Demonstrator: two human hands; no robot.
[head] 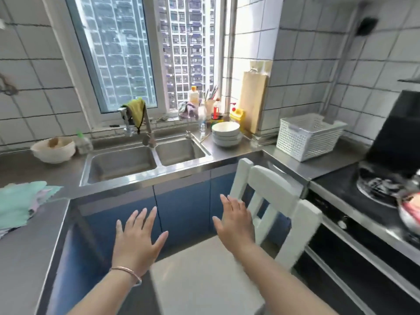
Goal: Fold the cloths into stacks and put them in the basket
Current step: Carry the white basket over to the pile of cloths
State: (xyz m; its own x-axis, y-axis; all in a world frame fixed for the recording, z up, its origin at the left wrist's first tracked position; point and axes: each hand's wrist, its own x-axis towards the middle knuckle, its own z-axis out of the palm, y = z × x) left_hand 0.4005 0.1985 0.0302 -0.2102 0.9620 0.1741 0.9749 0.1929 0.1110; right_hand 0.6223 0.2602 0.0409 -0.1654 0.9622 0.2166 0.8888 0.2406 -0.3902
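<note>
The steel desk (27, 251) runs along three walls in a U shape; it carries one sink (145, 162) with two basins, set below the window (145, 53); one white chair (268, 214) stands in the gap between the desk runs, its back toward the right run; one stove (354, 196) sits on the right, with one burner visible and one pot (411, 214) at the frame edge, blurred.

Two hands are in view, both raised in front of the body with palms facing down and forward; the left hand (136, 235) hovers above the front edge of the chair seat, its fingers (145, 218) straight and spread, holding nothing; one bracelet (127, 272) circles the left wrist; the right hand (235, 220) hovers near the chair back, fingers straight and close together, holding nothing; neither hand touches any object.

One white basket (309, 136) stands on the desk in the far right corner, beside the tiled wall; no cloth shows inside it from this angle.

One pile of cloths (20, 203) lies on the left desk run, well apart from the basket; a green cloth lies on top, with pink and pale layers showing beneath; the exact count cannot be told.

One stack of bowls (226, 134) stands right of the sink; one cutting board (253, 101) leans against the wall; one yellow rag (136, 110) hangs over the tap.
</note>
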